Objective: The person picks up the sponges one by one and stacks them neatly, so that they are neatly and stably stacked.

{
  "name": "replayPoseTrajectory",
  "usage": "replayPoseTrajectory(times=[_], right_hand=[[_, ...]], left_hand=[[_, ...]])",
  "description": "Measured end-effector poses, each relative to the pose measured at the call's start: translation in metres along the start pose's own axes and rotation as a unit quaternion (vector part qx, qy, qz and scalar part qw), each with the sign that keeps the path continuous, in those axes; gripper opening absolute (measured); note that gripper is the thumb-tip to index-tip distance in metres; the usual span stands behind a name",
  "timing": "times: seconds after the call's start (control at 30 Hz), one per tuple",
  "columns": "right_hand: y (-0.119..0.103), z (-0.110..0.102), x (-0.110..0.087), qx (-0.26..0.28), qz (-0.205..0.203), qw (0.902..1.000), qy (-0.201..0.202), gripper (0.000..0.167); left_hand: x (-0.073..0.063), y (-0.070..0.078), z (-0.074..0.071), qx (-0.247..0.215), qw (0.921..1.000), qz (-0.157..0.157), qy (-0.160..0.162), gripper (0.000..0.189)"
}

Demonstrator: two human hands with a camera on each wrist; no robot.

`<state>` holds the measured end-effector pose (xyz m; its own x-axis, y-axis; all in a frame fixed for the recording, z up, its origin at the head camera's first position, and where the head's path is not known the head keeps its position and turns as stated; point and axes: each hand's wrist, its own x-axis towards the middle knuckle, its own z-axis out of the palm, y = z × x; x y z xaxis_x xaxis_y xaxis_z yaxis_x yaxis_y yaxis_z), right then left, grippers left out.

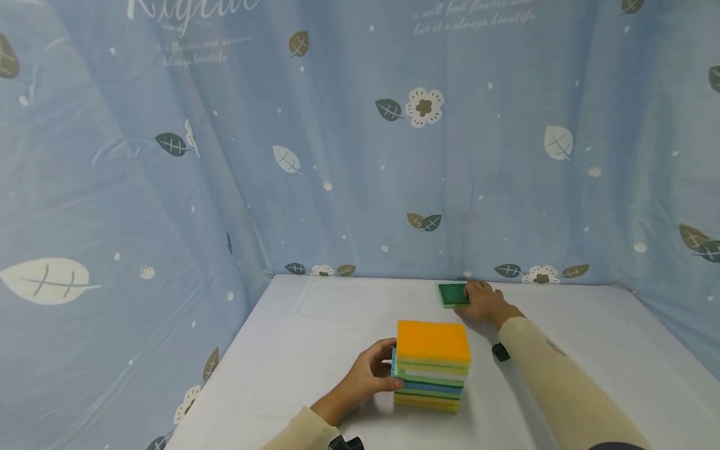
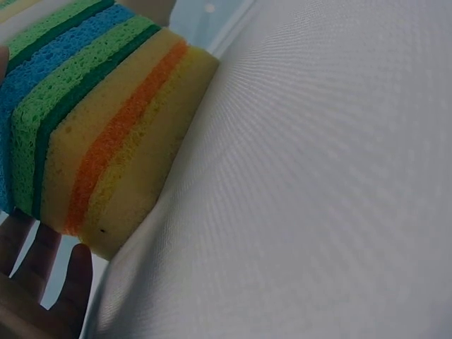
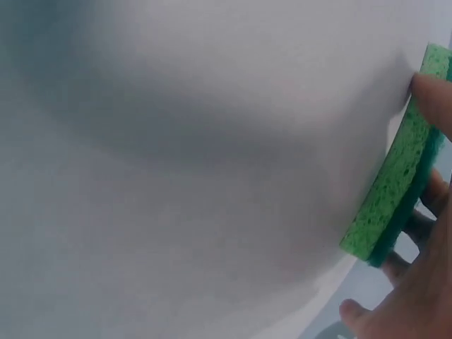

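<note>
A stack of colored sponges [image 1: 432, 342] stands on the white table, an orange one on top and green, blue and yellow layers beneath. My left hand [image 1: 368, 374] grips the stack's left side, thumb on the front and fingers around the back. In the left wrist view the lower sponges [image 2: 106, 134] show green, blue, orange and yellow bands. Farther back, my right hand [image 1: 485, 302] holds a green sponge [image 1: 452, 294] by its right end. The right wrist view shows that sponge [image 3: 399, 173] between thumb and fingers, close to the tabletop.
The white tabletop [image 1: 304, 350] reaches back to a blue curtain [image 1: 349, 156] printed with leaves and flowers. The curtain also hangs along the left and right sides. A dark strap piece [image 1: 500, 352] is at the right wrist.
</note>
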<state>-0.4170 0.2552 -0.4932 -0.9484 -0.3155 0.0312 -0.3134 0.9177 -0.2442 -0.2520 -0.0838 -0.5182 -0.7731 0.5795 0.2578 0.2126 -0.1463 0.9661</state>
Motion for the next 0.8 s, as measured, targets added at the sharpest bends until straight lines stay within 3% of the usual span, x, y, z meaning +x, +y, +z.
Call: replayPoseTrajectory(times=[0.23,0.4,0.57,0.8], right_hand=[[0.005,-0.003,-0.001,0.017,0.005,0.9998,-0.01,0.035],[0.005,-0.008,-0.002,0.038,0.01,0.9991,-0.016,0.043],[0.006,-0.012,-0.007,0.038,0.001,0.9993,0.005,0.052],[0.009,-0.014,-0.018,0.036,-0.013,0.9992,0.013,0.054]], left_hand=[[0.003,0.003,-0.001,0.0,0.9999,0.01,-0.003,0.069],[0.002,0.003,-0.001,0.006,0.9999,0.016,-0.001,0.07],[0.001,0.002,-0.001,0.003,0.9998,0.02,0.0,0.069],[0.0,-0.002,-0.001,0.006,0.9999,0.015,0.002,0.07]])
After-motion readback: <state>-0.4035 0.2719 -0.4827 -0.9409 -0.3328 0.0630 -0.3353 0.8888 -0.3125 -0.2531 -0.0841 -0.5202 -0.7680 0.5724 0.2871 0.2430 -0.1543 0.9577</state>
